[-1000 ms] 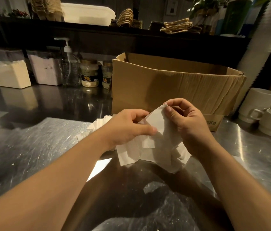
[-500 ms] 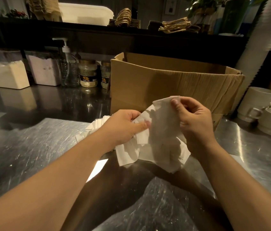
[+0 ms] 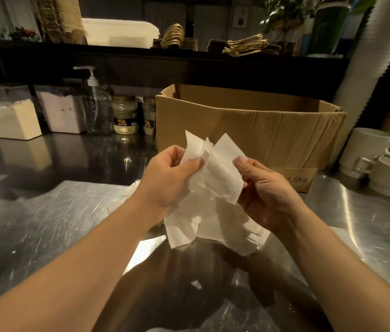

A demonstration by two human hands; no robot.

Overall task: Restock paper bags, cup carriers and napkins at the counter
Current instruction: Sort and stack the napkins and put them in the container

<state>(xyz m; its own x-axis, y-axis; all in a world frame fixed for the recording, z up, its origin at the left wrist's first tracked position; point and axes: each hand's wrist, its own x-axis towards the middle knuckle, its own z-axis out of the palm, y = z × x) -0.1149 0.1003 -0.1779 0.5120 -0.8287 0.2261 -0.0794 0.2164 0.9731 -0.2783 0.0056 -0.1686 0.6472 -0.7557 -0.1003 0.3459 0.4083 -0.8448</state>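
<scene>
Hands, two: left (image 3: 167, 180), right (image 3: 268, 188), pinching napkins (image 3: 215, 178) (several, uncountable).

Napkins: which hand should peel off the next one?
Right hand: it pinches only the top napkin's edge, so it looks freer, while the left hand grips the rest of the bunch.

Left hand (image 3: 167, 180) and right hand (image 3: 264, 188) pinching white napkins (image 3: 215, 188), cardboard box (image 3: 261, 130) behind, steel counter (image 3: 45, 212)

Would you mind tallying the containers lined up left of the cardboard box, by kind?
Tubs of powder: 2
Pump bottle: 1
Labelled jars: 2
Total: 5
</scene>
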